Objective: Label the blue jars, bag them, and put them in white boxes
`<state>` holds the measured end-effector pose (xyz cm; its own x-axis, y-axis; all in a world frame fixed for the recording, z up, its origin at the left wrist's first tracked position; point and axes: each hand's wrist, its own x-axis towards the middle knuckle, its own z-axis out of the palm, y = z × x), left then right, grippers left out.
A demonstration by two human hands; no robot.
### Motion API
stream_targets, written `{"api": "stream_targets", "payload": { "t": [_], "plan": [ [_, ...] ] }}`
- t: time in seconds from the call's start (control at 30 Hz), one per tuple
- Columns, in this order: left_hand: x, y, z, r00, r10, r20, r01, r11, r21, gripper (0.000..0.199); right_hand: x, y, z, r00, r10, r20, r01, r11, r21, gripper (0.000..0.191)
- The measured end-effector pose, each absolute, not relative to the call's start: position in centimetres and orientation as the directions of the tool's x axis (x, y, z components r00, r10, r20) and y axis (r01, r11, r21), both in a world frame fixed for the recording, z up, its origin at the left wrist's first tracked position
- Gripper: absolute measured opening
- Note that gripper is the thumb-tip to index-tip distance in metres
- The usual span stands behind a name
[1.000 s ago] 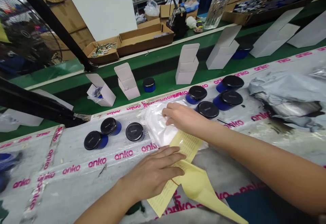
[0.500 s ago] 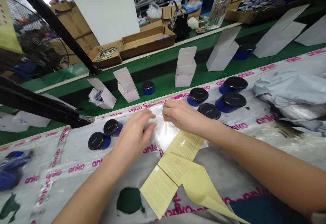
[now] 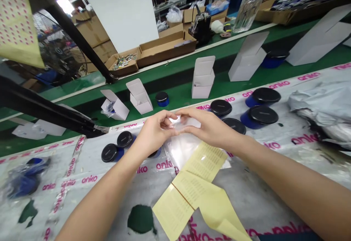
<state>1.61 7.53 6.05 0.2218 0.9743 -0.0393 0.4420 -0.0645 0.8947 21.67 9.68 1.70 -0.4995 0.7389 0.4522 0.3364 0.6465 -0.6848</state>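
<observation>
My left hand point(image 3: 155, 129) and my right hand point(image 3: 210, 127) meet above the middle of the table, fingers curled in. Between them they pinch a thin clear plastic bag point(image 3: 189, 123), partly hidden by the fingers. Under the hands lies a pile of clear bags point(image 3: 179, 149). Yellow sheets of small printed labels point(image 3: 189, 184) overlap this pile's near side. A blue jar point(image 3: 156, 152) with a dark lid is partly covered by my left wrist. More black-lidded blue jars point(image 3: 259, 117) stand to the right, and two jars point(image 3: 111, 152) stand to the left.
A green conveyor belt point(image 3: 175, 104) runs behind the table, carrying open white boxes point(image 3: 203, 78) and a blue jar point(image 3: 162, 99). Bagged blue jars point(image 3: 26, 180) lie at far left, grey plastic packaging point(image 3: 323, 102) at right. A black metal post point(image 3: 49, 106) slants across the left.
My hands have come together, and a clear bag is now raised between their fingers. The camera view has shifted slightly, and a jar by my left wrist shows more.
</observation>
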Motion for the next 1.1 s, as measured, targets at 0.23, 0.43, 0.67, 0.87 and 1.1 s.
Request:
{"api": "stream_targets", "payload": {
  "t": [0.23, 0.43, 0.67, 0.87, 1.1],
  "plan": [
    [1.3, 6.8, 6.2, 0.208, 0.976, -0.060, 0.272, 0.002, 0.962, 0.025, 21.6, 8.7, 2.7, -0.368, 0.672, 0.643, 0.313, 0.741, -0.594, 0.019],
    [1.0, 2.4, 6.2, 0.174, 0.975, -0.135, -0.107, 0.155, 0.982, 0.051, 21.9, 6.9, 4.5, -0.322, 0.870, 0.373, 0.070, 0.415, -0.907, 0.006],
    [1.7, -4.5, 4.0, -0.050, 0.951, -0.306, -0.551, 0.229, 0.802, 0.057, 18.6, 3.8, 3.8, -0.725, 0.645, -0.240, -0.106, -0.449, -0.887, 0.034],
    [-0.9, -5.8, 2.0, -0.117, 0.899, -0.421, -0.552, 0.294, 0.780, 0.049, 16.1, 3.8, 2.4, -0.678, 0.645, -0.352, -0.099, -0.555, -0.826, 0.034],
    [-3.6, -3.4, 0.0, -0.424, 0.883, -0.199, -0.091, 0.177, 0.980, 0.037, 13.4, 5.7, 0.9, -0.464, 0.879, -0.108, 0.276, 0.028, -0.961, 0.019]
  ]
}}
